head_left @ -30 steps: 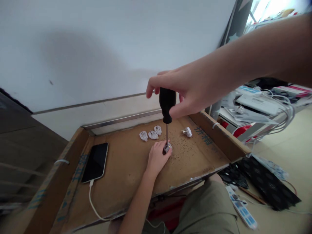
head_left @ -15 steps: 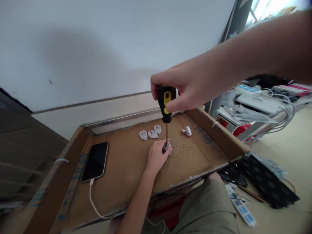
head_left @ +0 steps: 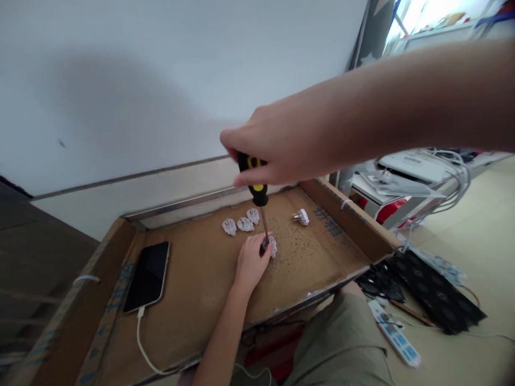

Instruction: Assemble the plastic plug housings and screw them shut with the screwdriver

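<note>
My right hand (head_left: 265, 147) is wrapped round the black and yellow handle of a screwdriver (head_left: 259, 197), which leans a little with its shaft pointing down. Its tip meets a small white plug (head_left: 273, 246) on the cardboard. Pinched around that plug are the fingers of my left hand (head_left: 251, 260), which hide much of it. Behind them lie three white plug pieces (head_left: 245, 224) with pins up. To the right, another white plug (head_left: 301, 216) rests on its side, pins facing left.
A low-walled cardboard tray (head_left: 193, 289) holds everything, with dark specks scattered right of my left hand. A phone (head_left: 148, 276) with a white cable lies at left. A power strip (head_left: 394, 333) is on the floor at right, below a cluttered shelf (head_left: 402, 185).
The view has shifted slightly. My right hand has turned on the screwdriver, which now leans with its handle further left. My left hand still grips the plug.
</note>
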Tool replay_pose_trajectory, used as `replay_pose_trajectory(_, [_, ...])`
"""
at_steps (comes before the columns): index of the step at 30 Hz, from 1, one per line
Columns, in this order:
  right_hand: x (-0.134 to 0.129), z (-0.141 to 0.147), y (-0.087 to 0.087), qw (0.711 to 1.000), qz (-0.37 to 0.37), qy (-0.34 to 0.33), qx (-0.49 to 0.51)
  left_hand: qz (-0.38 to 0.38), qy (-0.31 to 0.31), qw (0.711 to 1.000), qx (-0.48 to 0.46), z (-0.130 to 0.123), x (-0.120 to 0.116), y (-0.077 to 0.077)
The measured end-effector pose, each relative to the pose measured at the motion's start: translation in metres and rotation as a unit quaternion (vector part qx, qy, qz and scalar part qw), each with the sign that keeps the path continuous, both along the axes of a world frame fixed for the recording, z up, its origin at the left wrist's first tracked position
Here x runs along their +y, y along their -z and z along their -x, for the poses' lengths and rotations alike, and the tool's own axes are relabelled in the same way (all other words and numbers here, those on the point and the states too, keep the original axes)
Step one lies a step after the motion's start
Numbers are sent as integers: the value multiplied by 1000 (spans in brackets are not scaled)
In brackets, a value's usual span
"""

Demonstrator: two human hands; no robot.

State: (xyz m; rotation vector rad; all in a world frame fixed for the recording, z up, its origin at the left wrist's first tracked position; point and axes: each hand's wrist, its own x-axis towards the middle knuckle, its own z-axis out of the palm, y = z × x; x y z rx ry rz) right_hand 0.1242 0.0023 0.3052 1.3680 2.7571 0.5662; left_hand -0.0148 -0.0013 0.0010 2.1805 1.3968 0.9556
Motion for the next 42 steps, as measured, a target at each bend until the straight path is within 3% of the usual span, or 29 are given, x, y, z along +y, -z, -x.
replay_pose_trajectory(2, [3, -2, 0, 997, -63, 10, -49, -1, -2, 1000, -3, 0, 0, 0])
replay_pose_trajectory(3, [3, -2, -1, 996, -51, 18, -74, 0, -3, 1000, -5, 0, 0, 0])
replay_pose_trajectory(6, [-2, 0, -7, 993, 84, 44, -72, 3, -1, 1000, -9, 0, 0, -2])
replay_pose_trajectory(8, [-5, 2, -9, 990, 112, 52, -64, 1, 1, 1000, -5, 0, 0, -2])
replay_pose_trajectory(12, [-1, 2, -7, 992, -24, 76, -94, 1, -1, 1000, -4, -1, 0, -1])
replay_pose_trajectory(14, [1, 2, -7, 989, -33, 85, -117, 5, -2, 1000, -5, -1, 0, 0])
replay_pose_trajectory(20, [-11, 14, -16, 980, 131, 93, -119, 12, -4, 1000, 0, -1, -1, -1])
replay_pose_trajectory(24, [-8, 19, -18, 970, 148, 144, -125, 4, 5, 1000, -2, 0, -1, -1])
replay_pose_trajectory(27, [2, 16, -14, 983, 105, 109, -103, 2, 6, 1000, -9, 0, 1, 0])
replay_pose_trajectory(32, [12, 7, 3, 996, 66, -56, -8, -4, 8, 1000, -16, 2, 3, 2])
replay_pose_trajectory(35, [8, 3, 7, 993, 22, -111, 26, -6, 5, 1000, -14, 3, 2, 2])
replay_pose_trajectory(37, [2, 2, 4, 994, 39, -98, 5, -3, 3, 1000, -15, 2, 1, 1])
replay_pose_trajectory(40, [-7, 2, -2, 992, 113, -11, -56, 6, 2, 1000, -9, 1, 0, -1])
replay_pose_trajectory(42, [-9, -1, -2, 994, 82, 25, -71, 5, 1, 1000, -3, 0, -1, -2])
